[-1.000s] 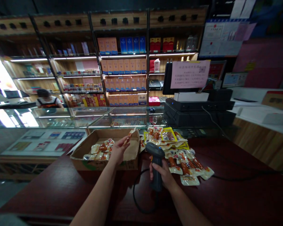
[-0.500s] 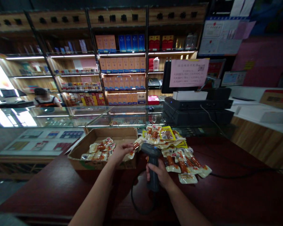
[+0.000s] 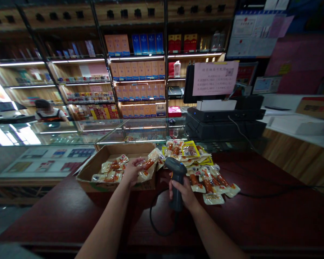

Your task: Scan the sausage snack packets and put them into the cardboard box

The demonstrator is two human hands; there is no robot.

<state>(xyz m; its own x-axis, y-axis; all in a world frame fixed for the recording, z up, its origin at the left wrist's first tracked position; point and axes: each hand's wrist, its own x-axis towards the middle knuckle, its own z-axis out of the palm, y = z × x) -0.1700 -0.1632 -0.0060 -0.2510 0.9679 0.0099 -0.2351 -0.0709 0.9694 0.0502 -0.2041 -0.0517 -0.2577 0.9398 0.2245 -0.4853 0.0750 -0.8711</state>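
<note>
My right hand (image 3: 182, 190) is wrapped round the handle of a dark barcode scanner (image 3: 176, 167), its head tilted up and its cable looping down to the table. Over the right part of an open cardboard box (image 3: 86, 181), my left hand (image 3: 133, 171) grips the near end of a clear-and-white packet of sausage (image 3: 150, 161). More sausage packets (image 3: 115, 165) lie inside the box. Right of the scanner, several loose sausage packets (image 3: 209, 183) spread over the table, and behind them is a pile of packets with yellow-edged bags (image 3: 190, 149).
The dark red table (image 3: 259, 219) carries a black cable (image 3: 275, 196) on its right. Behind it stand a glass counter (image 3: 143, 124) and a monitor with a pink notice (image 3: 214, 79). Boxed goods fill the shelves (image 3: 137, 72). A person (image 3: 50, 113) is at the far left.
My left hand has moved left with the sausage packet, from beside the pile to over the box. The scanner in my right hand has shifted slightly up and right.
</note>
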